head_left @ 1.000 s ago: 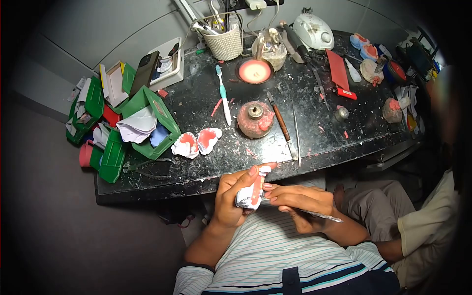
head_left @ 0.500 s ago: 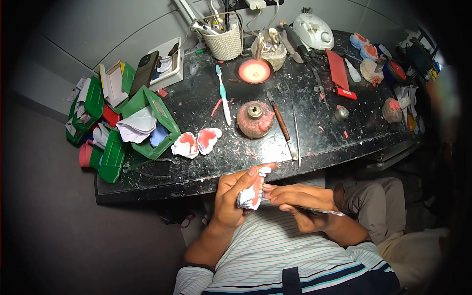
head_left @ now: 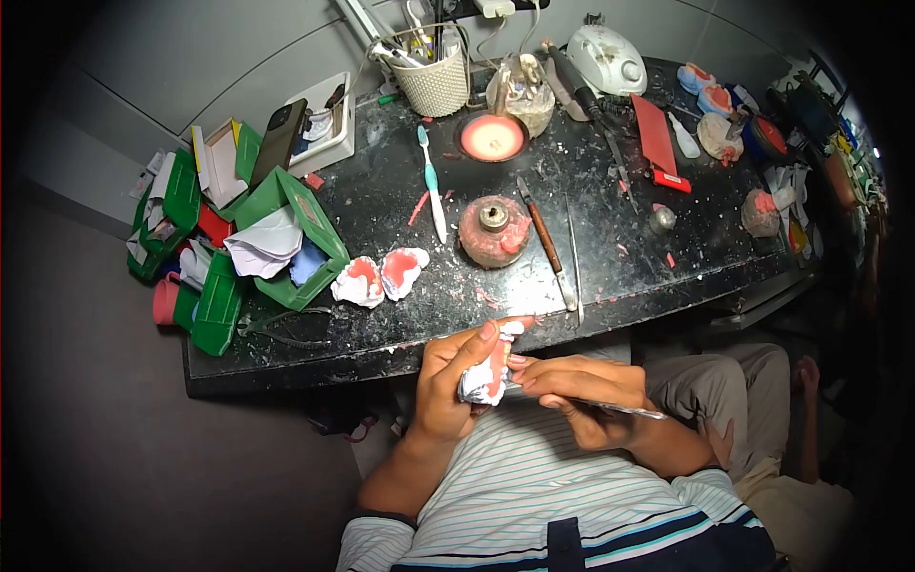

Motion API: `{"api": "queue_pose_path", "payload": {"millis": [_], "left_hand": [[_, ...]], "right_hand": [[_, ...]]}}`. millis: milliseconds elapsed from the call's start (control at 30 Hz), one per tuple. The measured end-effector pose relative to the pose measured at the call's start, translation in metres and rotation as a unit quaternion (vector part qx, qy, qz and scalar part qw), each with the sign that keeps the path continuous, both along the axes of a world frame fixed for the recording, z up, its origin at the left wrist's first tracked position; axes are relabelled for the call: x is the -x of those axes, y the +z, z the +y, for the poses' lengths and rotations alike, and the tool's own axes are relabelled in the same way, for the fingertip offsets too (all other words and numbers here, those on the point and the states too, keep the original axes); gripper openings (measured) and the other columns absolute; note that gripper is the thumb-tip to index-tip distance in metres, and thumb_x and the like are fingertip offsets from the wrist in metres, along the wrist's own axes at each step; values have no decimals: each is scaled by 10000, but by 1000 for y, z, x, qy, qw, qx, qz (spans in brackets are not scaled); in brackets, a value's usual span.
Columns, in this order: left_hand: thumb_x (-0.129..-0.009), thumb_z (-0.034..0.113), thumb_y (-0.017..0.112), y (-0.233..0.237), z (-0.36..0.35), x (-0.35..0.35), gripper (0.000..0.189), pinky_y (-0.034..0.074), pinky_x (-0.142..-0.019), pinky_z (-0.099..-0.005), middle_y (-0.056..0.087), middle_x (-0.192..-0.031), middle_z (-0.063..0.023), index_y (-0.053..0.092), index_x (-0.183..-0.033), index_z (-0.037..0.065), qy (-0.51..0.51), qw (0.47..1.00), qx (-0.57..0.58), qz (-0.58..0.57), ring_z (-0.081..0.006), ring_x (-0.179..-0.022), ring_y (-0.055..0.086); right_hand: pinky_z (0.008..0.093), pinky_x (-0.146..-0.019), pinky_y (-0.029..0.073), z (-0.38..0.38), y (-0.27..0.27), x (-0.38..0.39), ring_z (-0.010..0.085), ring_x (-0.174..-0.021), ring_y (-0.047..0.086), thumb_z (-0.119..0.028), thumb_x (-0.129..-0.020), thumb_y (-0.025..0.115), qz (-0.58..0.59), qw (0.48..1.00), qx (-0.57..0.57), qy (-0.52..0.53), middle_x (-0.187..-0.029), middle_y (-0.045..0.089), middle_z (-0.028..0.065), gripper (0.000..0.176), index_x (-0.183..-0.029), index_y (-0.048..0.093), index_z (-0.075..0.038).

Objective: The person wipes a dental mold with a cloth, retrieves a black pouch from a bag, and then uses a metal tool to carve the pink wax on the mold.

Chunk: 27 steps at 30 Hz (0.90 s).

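Observation:
My left hand (head_left: pixel 446 379) is wrapped round a white plaster dental cast (head_left: pixel 478 383), thumb on top. Pink wax with a row of teeth runs along the cast's right side. From the right, my right hand (head_left: pixel 599 389) grips a slim metal hand tool (head_left: pixel 631 412); its shiny end sticks out past the palm. The working end is hidden by my fingers, whose tips are right at the row of teeth. Both hands are in front of the bench's near edge, over my lap.
On the black bench (head_left: pixel 381 205) lie a pair of casts with pink wax (head_left: pixel 404 273), a spirit burner (head_left: pixel 495 232), a wax knife (head_left: pixel 543 229), a toothbrush (head_left: pixel 431 186) and a wax dish (head_left: pixel 493 138). Green boxes (head_left: pixel 305 229) crowd the left. Another person's legs (head_left: pixel 715 391) are at right.
My hands, the cast and the tool stay almost in place, with only a slight shift of the right fingers. At right, the other person's arms and hands have come into view by their legs.

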State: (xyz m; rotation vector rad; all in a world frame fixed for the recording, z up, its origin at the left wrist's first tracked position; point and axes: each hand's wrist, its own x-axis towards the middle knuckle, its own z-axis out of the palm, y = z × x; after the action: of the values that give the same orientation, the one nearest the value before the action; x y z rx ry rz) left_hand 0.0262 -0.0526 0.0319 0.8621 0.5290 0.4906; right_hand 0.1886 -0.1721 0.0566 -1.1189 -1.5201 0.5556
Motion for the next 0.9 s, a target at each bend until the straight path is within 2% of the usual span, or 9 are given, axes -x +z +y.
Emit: {"api": "queue_pose_path", "payload": {"millis": [367, 567, 667, 733, 767, 833, 867, 900], "left_hand": [[-1082, 265, 433, 2, -1, 0, 509, 299, -374, -206, 691, -718, -125, 558, -1268, -193, -1, 1000, -5, 5, -56, -400, 429], [-1084, 268, 431, 3, -2, -2, 505, 281, -371, -212, 604, -606, -59, 570, -1263, -183, 7, 1000, 1, 4, -48, -401, 404], [-1092, 292, 419, 5, -3, -2, 528, 282, -377, -226, 546, -565, -23, 555, -1285, -180, 11, 1000, -2, 25, -55, -400, 396], [-1088, 329, 451, 3, -3, -1, 522, 395, -513, -211, 676, -776, -69, 574, -1324, -120, 6, 999, 14, -52, -47, -559, 515], [-1088, 329, 451, 2, -3, 0, 522, 395, -513, -211, 676, -776, -69, 574, -1324, -120, 7, 998, 13, -53, -47, -559, 515], [-1093, 385, 423, -4, -1, 0, 591, 430, -545, -235, 668, -815, -91, 496, -1400, -115, -1, 991, 68, -115, -85, -597, 542], [-1086, 422, 419, -9, 0, 3, 645, 436, -538, -241, 644, -758, -96, 435, -1443, -114, -29, 982, 86, -166, -107, -574, 541], [-1086, 422, 419, -8, 0, 4, 645, 436, -538, -241, 644, -758, -96, 435, -1443, -114, -29, 982, 86, -166, -107, -574, 541]], "right_hand": [[373, -854, 605, 0, -2, 0, 333, -1005, 736, 68, -848, 711, -2, 1000, -11, 5, -1029, 731, 203, 160, -1007, 698, 82], [379, -882, 601, 0, -2, 0, 341, -1017, 734, 70, -857, 701, 2, 1000, -5, 8, -1030, 733, 210, 150, -1006, 699, 91], [375, -923, 588, 0, -5, -6, 324, -1027, 733, 65, -874, 688, 59, 998, 8, 5, -1007, 739, 209, 117, -987, 705, 91], [395, -941, 578, -2, -8, -12, 325, -1027, 730, 18, -908, 688, 115, 993, -4, -13, -1002, 739, 221, 126, -1012, 703, 87], [406, -943, 576, -2, -9, -14, 332, -1024, 729, -9, -923, 688, 150, 988, -17, -21, -1001, 737, 227, 138, -1023, 702, 86], [480, -937, 576, -1, -9, -17, 347, -984, 732, -175, -951, 705, 195, 978, -59, -41, -967, 731, 236, 254, -993, 694, 75], [497, -934, 576, 1, -11, -18, 344, -977, 732, -206, -946, 709, 204, 974, -85, -52, -960, 731, 233, 278, -977, 693, 69], [515, -932, 576, 1, -14, -20, 341, -970, 733, -238, -942, 713, 213, 969, -111, -63, -953, 731, 230, 302, -961, 692, 63]]}}
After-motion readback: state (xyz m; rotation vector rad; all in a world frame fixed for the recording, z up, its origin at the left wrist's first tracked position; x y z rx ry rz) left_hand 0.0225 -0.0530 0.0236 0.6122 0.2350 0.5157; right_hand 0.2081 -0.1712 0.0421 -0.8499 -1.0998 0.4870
